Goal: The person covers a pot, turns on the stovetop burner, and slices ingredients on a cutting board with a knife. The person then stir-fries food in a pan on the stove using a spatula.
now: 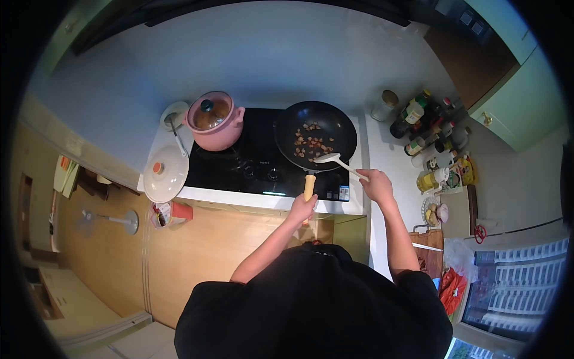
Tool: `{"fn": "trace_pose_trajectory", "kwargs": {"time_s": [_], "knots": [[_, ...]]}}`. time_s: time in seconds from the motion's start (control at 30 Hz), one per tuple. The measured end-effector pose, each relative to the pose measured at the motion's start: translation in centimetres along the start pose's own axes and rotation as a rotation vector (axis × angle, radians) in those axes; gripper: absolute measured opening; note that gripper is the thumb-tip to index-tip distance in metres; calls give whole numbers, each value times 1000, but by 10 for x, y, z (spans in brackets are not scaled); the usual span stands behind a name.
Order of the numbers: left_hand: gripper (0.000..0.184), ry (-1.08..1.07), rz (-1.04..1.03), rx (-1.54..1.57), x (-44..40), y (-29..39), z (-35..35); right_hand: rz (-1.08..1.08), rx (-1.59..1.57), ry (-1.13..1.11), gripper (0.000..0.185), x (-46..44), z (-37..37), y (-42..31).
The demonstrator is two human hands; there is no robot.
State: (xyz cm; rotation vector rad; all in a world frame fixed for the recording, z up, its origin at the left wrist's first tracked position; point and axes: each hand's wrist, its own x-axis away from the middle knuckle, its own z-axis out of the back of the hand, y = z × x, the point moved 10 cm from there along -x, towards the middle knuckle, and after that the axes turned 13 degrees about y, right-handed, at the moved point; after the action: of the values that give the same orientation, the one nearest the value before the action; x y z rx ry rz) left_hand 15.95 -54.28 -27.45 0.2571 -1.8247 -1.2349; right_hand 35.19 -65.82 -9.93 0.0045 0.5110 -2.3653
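A black wok [332, 122] sits on the right side of the black cooktop [239, 173], its pale wooden handle [310, 186] pointing toward me. My left hand [304, 208] is closed around that handle. In my right hand [377, 184] is a light-coloured spatula [328, 158], gripped by its handle, with the head inside the wok at its near right edge. Small browned pieces of food [312, 142], possibly meat, lie scattered over the wok's bottom.
A pink lidded pot [216, 133] stands at the cooktop's back left. Left of it are a white lid [165, 175] and a ladle [177, 139] on a dish. Bottles [412, 113] and jars crowd the right counter, near a cutting board [427, 246]. A bin [179, 212] stands below left.
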Motion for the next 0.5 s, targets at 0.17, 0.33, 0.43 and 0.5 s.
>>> {"fn": "trace_pose_trajectory", "kwargs": {"time_s": [0.17,0.33,0.43,0.5], "knots": [[27,9,-13,-6,1,0,2,-30,-81,28,31,9,20,9],[26,20,-4,0,-1,2,1,-45,-172,106,32,14,25,26],[26,0,2,32,-1,1,0,-65,-225,143,33,15,23,36],[27,8,10,22,-1,0,0,-106,-225,130,34,15,28,40]]}}
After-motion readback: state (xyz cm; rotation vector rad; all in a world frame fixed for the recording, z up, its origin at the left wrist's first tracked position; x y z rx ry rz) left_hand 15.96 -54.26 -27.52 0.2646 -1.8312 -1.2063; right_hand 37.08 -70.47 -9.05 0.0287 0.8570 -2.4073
